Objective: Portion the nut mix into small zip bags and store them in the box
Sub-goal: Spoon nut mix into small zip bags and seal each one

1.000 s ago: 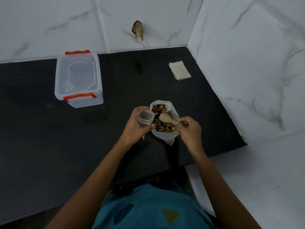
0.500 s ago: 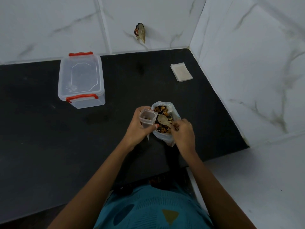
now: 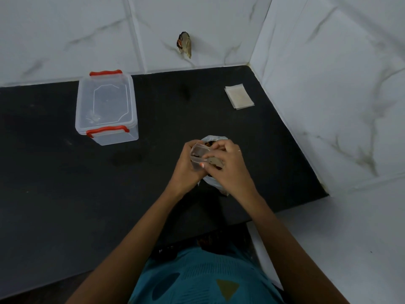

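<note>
We judge this the filling step: our left grip [image 3: 184, 170] clamps the small zip bag [image 3: 198, 153] over the nut-mix sack [image 3: 210, 182] on the counter [image 3: 54, 194]. Our right grip [image 3: 230, 170] pinches the spoon [image 3: 213, 160] at its mouth. Next calls for sealing, then unlatching the closed box [image 3: 106, 108] beyond.

Black countertop [image 3: 54, 183]: bare stretch left of and in front of the lidded clear box [image 3: 106, 106], and a bare lane between it and the stack of flat zip bags [image 3: 239, 95]. Obstacles: the box at back left, nut-mix bag [image 3: 215, 184] mid-counter, tiled walls [image 3: 328, 84] closing back and right.
</note>
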A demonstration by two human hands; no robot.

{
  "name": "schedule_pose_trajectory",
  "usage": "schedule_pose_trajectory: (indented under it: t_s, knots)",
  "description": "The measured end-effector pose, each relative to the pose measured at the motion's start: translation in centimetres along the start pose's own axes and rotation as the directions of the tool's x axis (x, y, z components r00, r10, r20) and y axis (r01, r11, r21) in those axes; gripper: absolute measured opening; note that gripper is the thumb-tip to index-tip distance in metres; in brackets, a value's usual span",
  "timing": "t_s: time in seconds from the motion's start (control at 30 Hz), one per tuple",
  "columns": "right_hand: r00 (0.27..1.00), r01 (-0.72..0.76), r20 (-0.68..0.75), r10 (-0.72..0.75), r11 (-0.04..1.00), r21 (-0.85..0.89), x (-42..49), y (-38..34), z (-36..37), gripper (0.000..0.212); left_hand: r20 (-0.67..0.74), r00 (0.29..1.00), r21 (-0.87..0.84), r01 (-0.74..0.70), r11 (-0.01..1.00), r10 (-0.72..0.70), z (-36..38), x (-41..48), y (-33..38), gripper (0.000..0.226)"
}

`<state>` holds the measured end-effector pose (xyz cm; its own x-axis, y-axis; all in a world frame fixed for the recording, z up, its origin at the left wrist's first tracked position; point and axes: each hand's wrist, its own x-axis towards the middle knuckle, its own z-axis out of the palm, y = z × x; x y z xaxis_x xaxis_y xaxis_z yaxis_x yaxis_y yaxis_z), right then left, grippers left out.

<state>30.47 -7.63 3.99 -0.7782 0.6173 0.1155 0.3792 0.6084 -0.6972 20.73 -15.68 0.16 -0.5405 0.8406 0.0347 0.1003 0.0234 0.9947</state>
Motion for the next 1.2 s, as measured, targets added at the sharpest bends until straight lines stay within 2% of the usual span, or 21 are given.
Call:
schedule_pose_trajectory:
  t_s: [0.2,0.4,0.57,0.73,0.87,0.97,1.07,1.2]
  knots:
    - [0.996,-0.058,-0.068,0.06,0.998,0.04,1.0,0.1,-0.8,0.014,-0.014,1.0,-0.009,0.007,1.0,-0.007,-0.5,0.4,0.4,0.059]
    - [0.99,-0.042,-0.129,0.059,0.99,0.135,1.8,0.6,-2.0,0.013,-0.021,1.0,-0.071,0.008,0.997,-0.01,-2.6,0.6,1.7,0.028]
    - [0.993,0.0,-0.118,0.026,0.977,0.215,2.1,0.4,-2.4,0.018,-0.126,0.992,-0.029,-0.013,1.0,0.009,-3.3,0.7,2.5,0.022]
    - [0.981,0.055,-0.192,0.006,0.95,0.309,2.2,-0.3,-2.8,0.025,-0.166,0.984,0.012,-0.062,0.998,0.063,-3.9,0.9,3.9,0.019]
    - [0.984,0.016,-0.155,0.09,0.818,0.575,2.3,-1.3,-3.2,0.032,-0.101,0.991,-0.023,-0.092,0.995,0.09,-4.4,1.1,5.0,0.014]
    - [0.984,0.006,-0.145,0.102,0.8,0.599,2.6,-1.8,-3.1,0.033,-0.137,0.988,-0.033,-0.082,0.996,0.077,-4.1,1.1,5.1,0.013]
    - [0.99,-0.058,-0.062,0.124,0.772,0.632,2.8,-2.1,-2.6,0.026,-0.202,0.978,-0.067,-0.075,0.995,0.06,-3.8,1.1,5.2,0.013]
    - [0.981,-0.133,-0.031,0.193,0.776,0.616,3.1,-2.0,-2.3,0.013,-0.176,0.984,-0.084,-0.048,0.995,0.033,-3.8,1.1,5.4,0.014]
